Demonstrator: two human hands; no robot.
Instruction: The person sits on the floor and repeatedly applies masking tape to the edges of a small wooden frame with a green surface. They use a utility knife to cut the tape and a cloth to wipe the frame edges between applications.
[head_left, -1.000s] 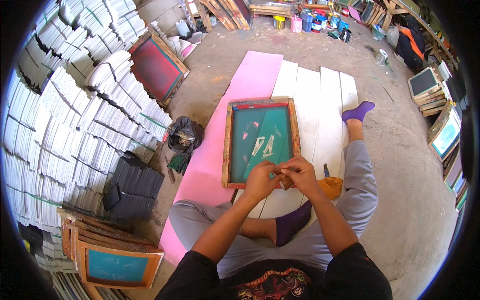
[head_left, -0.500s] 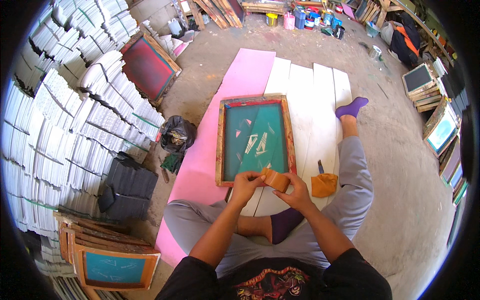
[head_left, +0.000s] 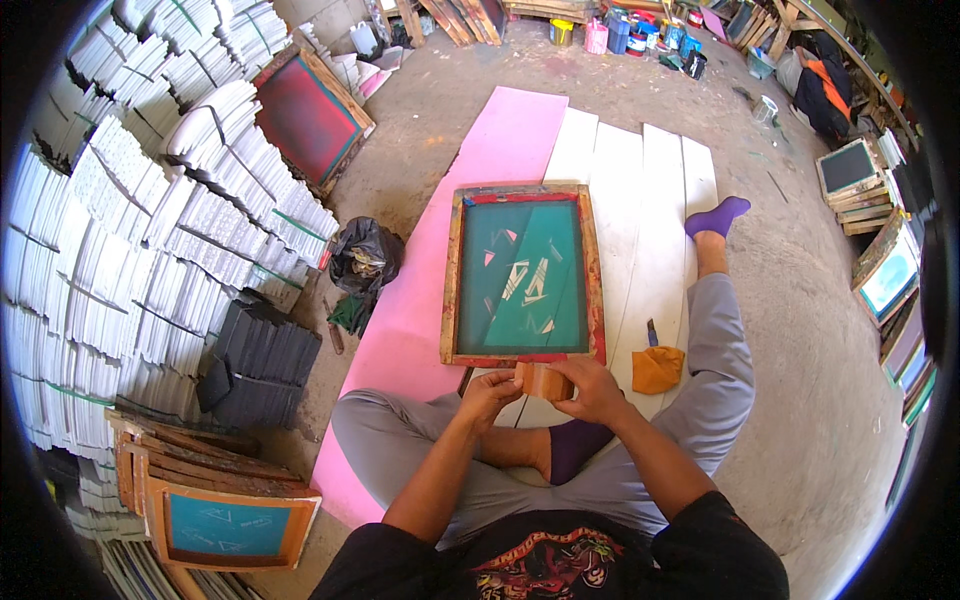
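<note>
Both hands hold a roll of brown packing tape point(head_left: 545, 381) just off the near edge of a screen printing frame point(head_left: 452, 290). My left hand point(head_left: 489, 394) pinches the roll's left side with its fingertips. On the right side, the fingers and thumb of my right hand point(head_left: 592, 391) close around it. The frame lies flat, its wood worn and stained red. Green mesh point(head_left: 490, 330) fills it, with pale see-through shapes near the middle. To the right of the frame lies an orange-brown cloth point(head_left: 658, 370) with a dark blade-like tool point(head_left: 651, 333) sticking out.
Pink point(head_left: 410, 320) and white boards point(head_left: 650, 210) lie under the frame. A black plastic bag point(head_left: 366, 255) sits to the left, before tall stacks of white sheets point(head_left: 130, 280). More framed screens point(head_left: 225, 527) lean at lower left. Paint cans point(head_left: 637, 43) stand at the back.
The tape roll has turned from a slant to nearly level and come slightly lower, both hands turning with it. The whole view has shifted a little, moving the frame rightward in the picture.
</note>
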